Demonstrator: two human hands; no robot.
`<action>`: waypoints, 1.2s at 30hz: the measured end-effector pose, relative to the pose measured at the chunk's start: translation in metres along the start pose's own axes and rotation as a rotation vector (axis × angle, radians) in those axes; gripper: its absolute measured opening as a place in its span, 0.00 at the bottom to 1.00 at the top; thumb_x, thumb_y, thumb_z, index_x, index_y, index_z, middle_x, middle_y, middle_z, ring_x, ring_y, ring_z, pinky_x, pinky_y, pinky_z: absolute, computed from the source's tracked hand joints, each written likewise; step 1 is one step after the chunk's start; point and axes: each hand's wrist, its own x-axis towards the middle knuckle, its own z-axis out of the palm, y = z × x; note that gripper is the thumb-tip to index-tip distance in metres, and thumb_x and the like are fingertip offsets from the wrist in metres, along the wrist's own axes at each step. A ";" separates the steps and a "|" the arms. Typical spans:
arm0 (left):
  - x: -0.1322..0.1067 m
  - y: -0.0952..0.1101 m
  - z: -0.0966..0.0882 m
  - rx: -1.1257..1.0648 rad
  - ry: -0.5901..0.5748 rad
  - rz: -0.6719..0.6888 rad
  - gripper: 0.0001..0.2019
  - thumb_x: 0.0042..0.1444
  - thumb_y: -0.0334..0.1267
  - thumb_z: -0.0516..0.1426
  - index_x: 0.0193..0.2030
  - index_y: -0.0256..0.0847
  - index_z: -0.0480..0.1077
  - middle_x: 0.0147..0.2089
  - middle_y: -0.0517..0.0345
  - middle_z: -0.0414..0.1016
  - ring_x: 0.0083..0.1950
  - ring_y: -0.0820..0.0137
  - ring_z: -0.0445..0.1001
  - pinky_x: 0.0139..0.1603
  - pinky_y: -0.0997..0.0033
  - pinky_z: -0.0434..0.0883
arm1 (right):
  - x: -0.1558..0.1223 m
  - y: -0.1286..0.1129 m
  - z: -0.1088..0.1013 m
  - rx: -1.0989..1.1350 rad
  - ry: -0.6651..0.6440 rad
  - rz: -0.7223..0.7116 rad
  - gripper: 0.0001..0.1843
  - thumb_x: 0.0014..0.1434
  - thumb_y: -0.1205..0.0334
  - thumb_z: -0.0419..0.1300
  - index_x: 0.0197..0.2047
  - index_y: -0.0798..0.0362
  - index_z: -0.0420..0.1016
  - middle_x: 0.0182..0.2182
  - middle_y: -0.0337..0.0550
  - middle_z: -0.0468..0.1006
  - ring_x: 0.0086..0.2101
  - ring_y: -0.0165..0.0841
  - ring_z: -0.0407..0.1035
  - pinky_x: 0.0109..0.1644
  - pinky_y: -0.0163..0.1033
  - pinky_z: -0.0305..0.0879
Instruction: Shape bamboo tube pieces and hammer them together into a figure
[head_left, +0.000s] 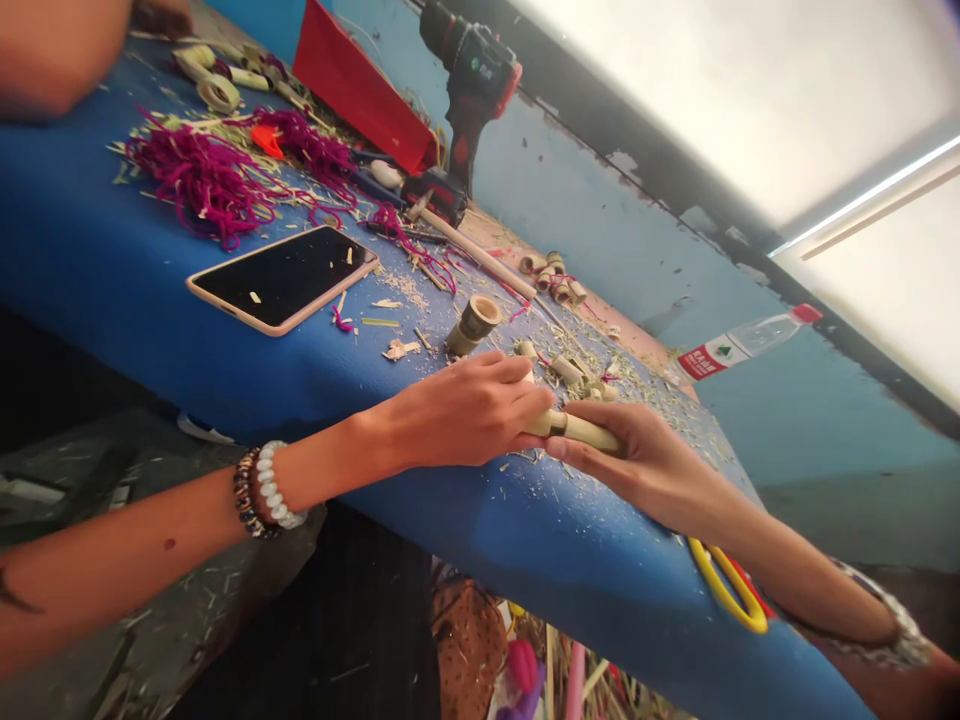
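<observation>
Just above the front part of the blue table, a slim, pale green length of bamboo [592,435] with a dark joint spans my two hands. My left hand [480,405] is closed round its left end, and the fingers hide that end. From the other side, my right hand [634,450] pinches it between thumb and fingers. A short, hollow bamboo tube [476,322] stands upright behind my left hand. Small cut bamboo pieces [570,370] lie among shavings just beyond my fingers.
A phone [289,280], tangled purple string [202,180] and a cordless drill [472,90] are on the table [450,510]. A hammer [480,255] lies behind the tube. A bottle [750,340] stands far right; yellow handles [727,590] rest at the front edge. Another person's arm [60,55] enters upper left.
</observation>
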 end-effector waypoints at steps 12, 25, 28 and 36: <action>0.000 0.001 -0.003 0.046 -0.001 -0.006 0.17 0.70 0.46 0.46 0.44 0.35 0.69 0.35 0.54 0.73 0.41 0.65 0.68 0.45 0.62 0.60 | -0.014 0.005 0.012 -0.160 0.194 -0.157 0.15 0.69 0.51 0.54 0.34 0.52 0.64 0.20 0.30 0.56 0.21 0.25 0.51 0.23 0.34 0.46; 0.000 -0.001 -0.001 0.063 -0.033 0.106 0.17 0.71 0.43 0.46 0.42 0.34 0.70 0.39 0.53 0.73 0.45 0.63 0.67 0.44 0.60 0.59 | -0.004 0.000 0.004 -0.221 0.113 -0.251 0.23 0.68 0.48 0.53 0.25 0.52 0.61 0.18 0.30 0.50 0.19 0.24 0.46 0.21 0.35 0.42; 0.000 0.000 -0.001 0.072 -0.042 0.101 0.18 0.71 0.43 0.45 0.41 0.34 0.70 0.38 0.53 0.73 0.45 0.63 0.67 0.44 0.60 0.59 | -0.002 0.002 0.003 -0.109 0.073 -0.203 0.25 0.67 0.43 0.53 0.25 0.52 0.62 0.19 0.30 0.50 0.19 0.24 0.44 0.20 0.35 0.40; -0.001 0.002 0.000 0.114 -0.009 0.079 0.17 0.71 0.42 0.44 0.42 0.35 0.69 0.38 0.54 0.73 0.42 0.65 0.67 0.44 0.61 0.59 | 0.004 0.011 0.003 0.240 -0.023 -0.009 0.26 0.61 0.38 0.58 0.27 0.53 0.66 0.19 0.30 0.50 0.18 0.23 0.42 0.18 0.33 0.38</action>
